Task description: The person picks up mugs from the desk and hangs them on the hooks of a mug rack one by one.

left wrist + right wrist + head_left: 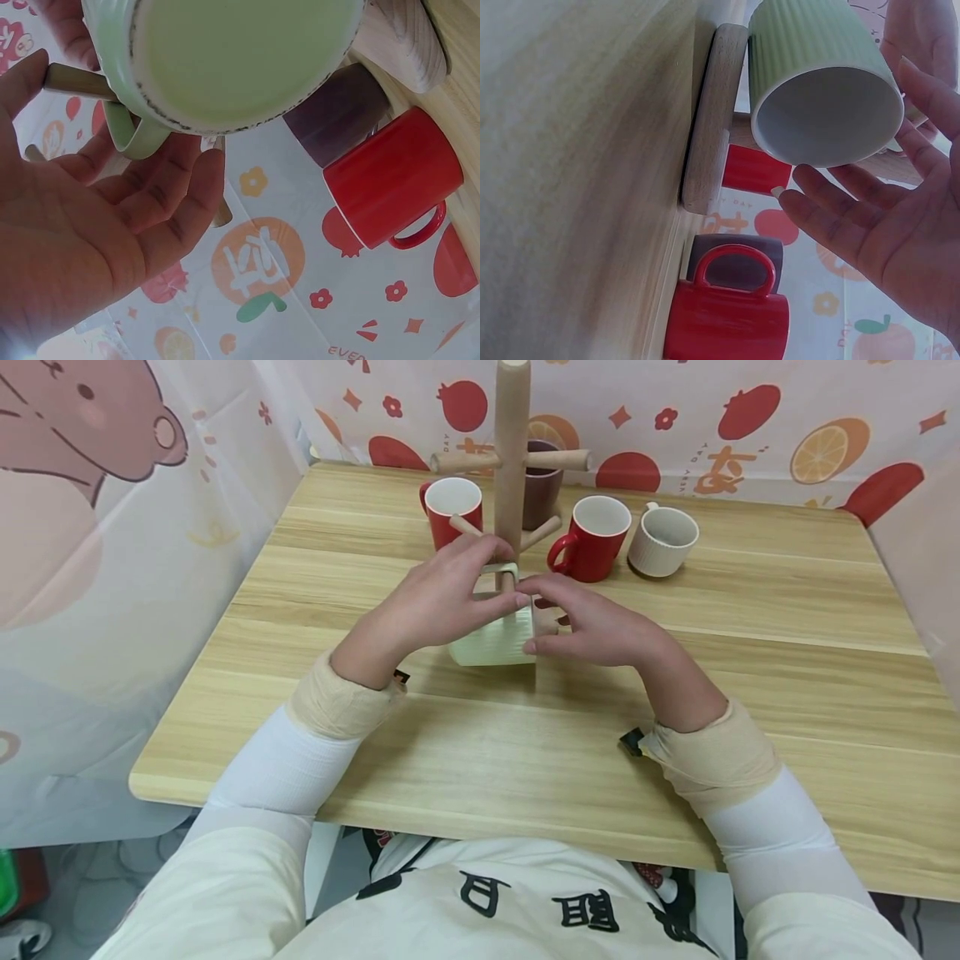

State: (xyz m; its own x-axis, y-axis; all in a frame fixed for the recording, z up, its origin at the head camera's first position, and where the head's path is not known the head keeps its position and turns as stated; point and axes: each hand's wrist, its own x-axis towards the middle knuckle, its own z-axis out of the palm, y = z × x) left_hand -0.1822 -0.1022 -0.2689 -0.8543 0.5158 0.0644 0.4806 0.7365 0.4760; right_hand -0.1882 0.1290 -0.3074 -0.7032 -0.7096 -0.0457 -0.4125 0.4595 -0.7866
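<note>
On the patterned curtain (pixel 675 393) I can make out small capital letters (pixel 349 351), EVER, running off the bottom edge of the left wrist's view. Orange characters (pixel 723 470) stand on it too, and a white one sits on an orange disc (pixel 281 244), though I can't tell which. Black characters (pixel 587 912) across the person's white shirt (pixel 420 906) also escape me.

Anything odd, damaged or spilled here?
Only the green mug: dark, patchy marks run along its base rim in the left wrist view, odd against the otherwise pale surface. Can't tell whether it's wear or dirt. No spill shows.
</note>
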